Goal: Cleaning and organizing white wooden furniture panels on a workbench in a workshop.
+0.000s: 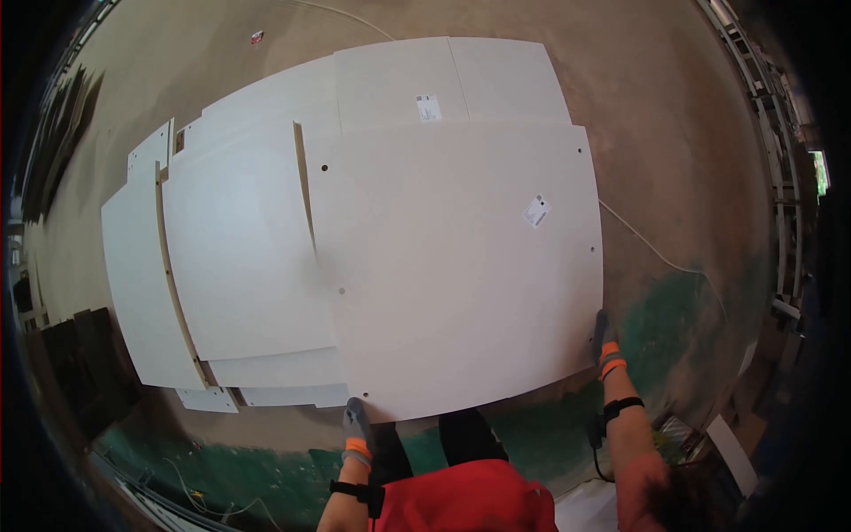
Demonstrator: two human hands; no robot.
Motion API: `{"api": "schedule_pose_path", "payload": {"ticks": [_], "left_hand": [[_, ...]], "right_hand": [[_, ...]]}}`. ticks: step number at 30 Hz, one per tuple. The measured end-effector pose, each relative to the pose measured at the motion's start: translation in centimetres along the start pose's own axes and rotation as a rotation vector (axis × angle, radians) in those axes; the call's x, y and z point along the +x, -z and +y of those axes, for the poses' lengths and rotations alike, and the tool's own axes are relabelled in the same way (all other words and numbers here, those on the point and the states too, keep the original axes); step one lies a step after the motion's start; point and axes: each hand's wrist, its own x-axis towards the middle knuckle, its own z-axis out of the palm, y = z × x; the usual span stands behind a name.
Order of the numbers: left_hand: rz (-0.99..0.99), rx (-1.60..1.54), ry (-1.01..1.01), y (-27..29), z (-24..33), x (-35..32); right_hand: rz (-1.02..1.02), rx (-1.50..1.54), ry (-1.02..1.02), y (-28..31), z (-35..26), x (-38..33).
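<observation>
A large white panel (pixel 461 266) with several small holes and a label sticker (pixel 536 211) lies over other white boards in front of me. My left hand (pixel 355 418), in a grey glove with an orange cuff, is closed on its near left corner. At the right edge, close to the near corner, my right hand (pixel 605 341) in a matching glove grips the same panel. The fingers under the board are hidden. Farther left, another white board (pixel 239 257) shows a gap along its upper right edge.
More white boards (pixel 133 275) spread beneath and to the left, and a labelled one (pixel 390 84) shows beyond. Dark boards (pixel 89 363) stand at the left. A pale cable (pixel 660 253) runs over the brown floor (pixel 656 160). Green floor patches (pixel 669 310) lie nearer me. Metal racking (pixel 771 133) lines the right.
</observation>
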Motion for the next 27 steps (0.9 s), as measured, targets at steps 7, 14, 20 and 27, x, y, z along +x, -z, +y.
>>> {"api": "schedule_pose_path", "payload": {"ticks": [7,14,20,27], "left_hand": [[0.054,-0.146,0.055,-4.4,1.7,-2.5],[0.003,-0.345,0.005,-3.2,1.5,-0.3],[0.104,-0.414,-0.015,-4.5,3.4,0.0],[0.102,-0.461,-0.043,-5.0,4.7,0.6]], "right_hand": [[-0.154,-0.045,-0.153,3.0,-4.0,0.3],[-0.088,-0.143,0.102,0.2,-7.5,1.1],[-0.066,-0.323,0.246,-0.3,-6.2,4.2],[-0.002,-0.402,0.317,-1.1,-7.5,4.8]]}}
